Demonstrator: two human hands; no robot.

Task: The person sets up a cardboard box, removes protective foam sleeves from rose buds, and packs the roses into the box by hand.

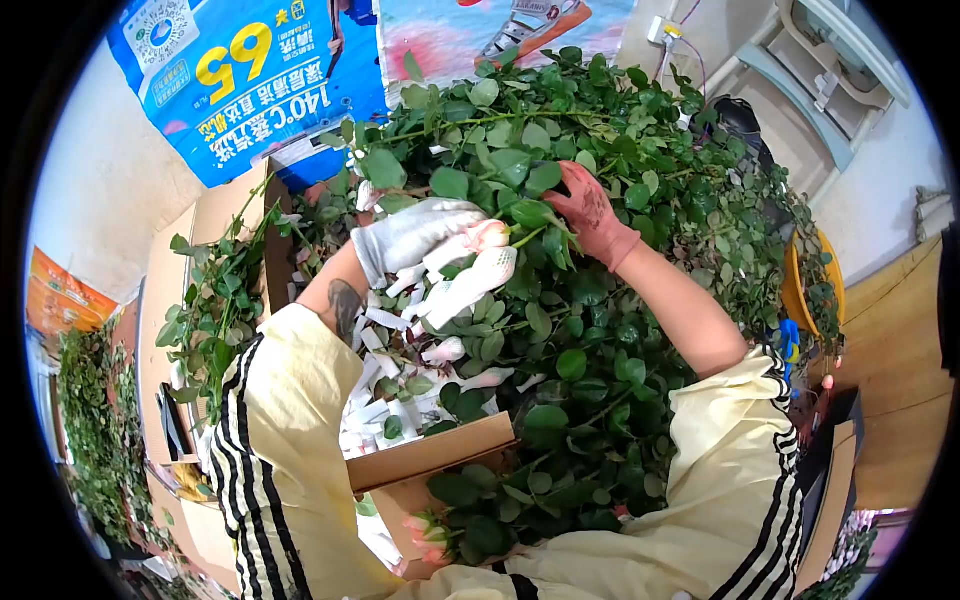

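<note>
My left hand point(420, 236), in a pale grey glove, is closed around a pink rose point(488, 236) near its bloom, beside white net-sleeved blooms point(480, 280). My right hand point(590, 212), in a reddish glove, has its fingers bent in the leaves just right of that bloom; what its fingertips grip is hidden by foliage. A large heap of leafy rose stems point(600, 300) lies under and around both hands. White sleeves and paper pieces point(385, 335) lie below my left hand.
A cardboard box edge point(435, 452) stands in front of me, with pink roses point(428, 535) beside it. More cardboard point(175, 300) is at the left. A yellow tub point(800, 285) and a pale chair frame point(800, 95) stand at the right. Blue poster point(240, 90) behind.
</note>
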